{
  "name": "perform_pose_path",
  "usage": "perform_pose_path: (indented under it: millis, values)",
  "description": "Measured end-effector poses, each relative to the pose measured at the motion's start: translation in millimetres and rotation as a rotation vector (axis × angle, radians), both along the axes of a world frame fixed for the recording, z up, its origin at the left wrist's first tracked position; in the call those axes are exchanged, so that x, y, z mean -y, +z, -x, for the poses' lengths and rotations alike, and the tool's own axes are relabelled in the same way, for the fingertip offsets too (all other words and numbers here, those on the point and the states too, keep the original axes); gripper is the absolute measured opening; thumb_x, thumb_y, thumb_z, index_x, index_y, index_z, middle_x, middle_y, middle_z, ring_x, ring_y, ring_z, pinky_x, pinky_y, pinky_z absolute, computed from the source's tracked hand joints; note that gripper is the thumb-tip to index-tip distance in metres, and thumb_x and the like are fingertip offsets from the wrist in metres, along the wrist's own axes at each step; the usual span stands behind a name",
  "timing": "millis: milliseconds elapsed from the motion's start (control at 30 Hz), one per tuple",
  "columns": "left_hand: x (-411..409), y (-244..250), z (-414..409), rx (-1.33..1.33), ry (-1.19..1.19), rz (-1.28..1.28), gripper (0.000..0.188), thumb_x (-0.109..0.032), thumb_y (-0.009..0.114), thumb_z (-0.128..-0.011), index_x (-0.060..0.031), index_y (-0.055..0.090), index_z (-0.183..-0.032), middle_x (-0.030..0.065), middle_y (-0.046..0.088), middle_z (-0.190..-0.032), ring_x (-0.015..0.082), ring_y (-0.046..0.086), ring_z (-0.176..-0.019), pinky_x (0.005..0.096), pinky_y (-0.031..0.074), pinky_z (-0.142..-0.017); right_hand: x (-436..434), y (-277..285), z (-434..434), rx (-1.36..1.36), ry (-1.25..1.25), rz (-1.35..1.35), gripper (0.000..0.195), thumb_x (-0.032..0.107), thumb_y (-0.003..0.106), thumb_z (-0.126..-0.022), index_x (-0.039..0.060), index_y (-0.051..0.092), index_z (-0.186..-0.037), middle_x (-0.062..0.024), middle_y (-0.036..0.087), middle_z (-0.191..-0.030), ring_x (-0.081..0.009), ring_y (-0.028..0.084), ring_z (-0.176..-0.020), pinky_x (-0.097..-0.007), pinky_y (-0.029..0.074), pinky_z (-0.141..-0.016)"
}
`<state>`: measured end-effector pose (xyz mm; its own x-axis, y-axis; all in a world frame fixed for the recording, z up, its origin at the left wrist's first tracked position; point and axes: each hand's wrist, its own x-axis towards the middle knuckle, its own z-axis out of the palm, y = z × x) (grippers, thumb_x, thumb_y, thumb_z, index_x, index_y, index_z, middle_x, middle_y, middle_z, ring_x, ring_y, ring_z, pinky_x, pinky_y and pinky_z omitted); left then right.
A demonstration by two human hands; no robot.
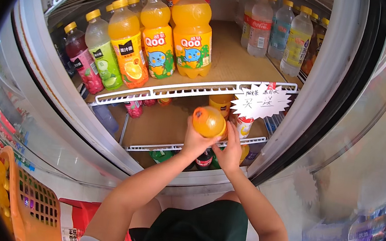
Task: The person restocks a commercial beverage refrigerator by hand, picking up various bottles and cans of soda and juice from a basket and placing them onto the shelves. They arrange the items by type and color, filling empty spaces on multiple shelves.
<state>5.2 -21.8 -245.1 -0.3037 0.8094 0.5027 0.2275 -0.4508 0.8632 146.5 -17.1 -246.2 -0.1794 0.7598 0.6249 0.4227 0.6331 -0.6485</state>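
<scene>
Both hands are around one orange drink bottle (209,122) with an orange cap, tilted with its cap towards me, at the front of the lower fridge shelf. My left hand (196,138) wraps its near left side. My right hand (228,150) touches its right side, fingers raised. Just behind stands another orange juice bottle (220,104), and a bottle with a white and red label (244,126) is to the right. On the shelf above, two Qoo bottles (191,51) (157,51) with white caps stand beside an orange juice bottle (129,57).
A white wire rail (196,89) edges the upper shelf, with a handwritten starburst sign (261,101). Clear bottles (260,28) stand at the upper right. Cola and green bottles (204,159) lie below. Glass doors flank the opening; an orange plastic basket (35,206) is at lower left.
</scene>
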Motion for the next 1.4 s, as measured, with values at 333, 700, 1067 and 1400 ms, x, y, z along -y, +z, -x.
perform_pose_path:
  millis: [333,700,1067,1400]
  values:
    - [96,81,-8,-0.307,0.060,-0.059,0.080,-0.017,0.093,-0.060,-0.0011,0.044,-0.122,0.0126,0.057,-0.115,0.0195,0.058,-0.105,0.0330,0.047,-0.092,42,52,-14,-0.159,0.219,-0.168,0.085,0.009,0.086,-0.055,0.0004,0.051,-0.131,-0.0198,0.060,-0.122,-0.0362,0.061,-0.109,-0.0391,0.050,-0.092]
    - [60,235,-36,-0.327,-0.159,-0.427,0.085,-0.021,0.081,-0.075,0.0033,0.033,-0.141,0.0227,0.042,-0.137,0.0357,0.045,-0.126,0.0402,0.038,-0.105,16,213,-38,-0.363,0.169,-0.315,0.059,0.015,0.089,-0.064,0.0000,0.061,-0.114,-0.0102,0.063,-0.112,-0.0219,0.064,-0.102,-0.0335,0.052,-0.088]
    - [-32,181,-9,-0.336,-0.122,-0.165,0.085,-0.019,0.065,-0.090,0.0026,0.008,-0.150,0.0228,0.020,-0.153,0.0319,0.023,-0.143,0.0432,0.026,-0.115,-70,237,-10,-0.274,0.157,-0.013,0.072,0.025,0.088,-0.063,0.0058,0.058,-0.125,-0.0126,0.071,-0.105,-0.0241,0.068,-0.096,-0.0346,0.053,-0.083]
    - [-14,192,-11,-0.271,-0.245,-0.047,0.083,-0.001,0.060,-0.089,-0.0037,0.006,-0.153,0.0193,0.014,-0.158,0.0293,0.017,-0.146,0.0425,0.019,-0.117,-124,243,21,-0.107,0.026,0.060,0.066,0.038,0.084,-0.065,0.0083,0.059,-0.119,-0.0139,0.069,-0.108,-0.0316,0.066,-0.100,-0.0405,0.051,-0.084]
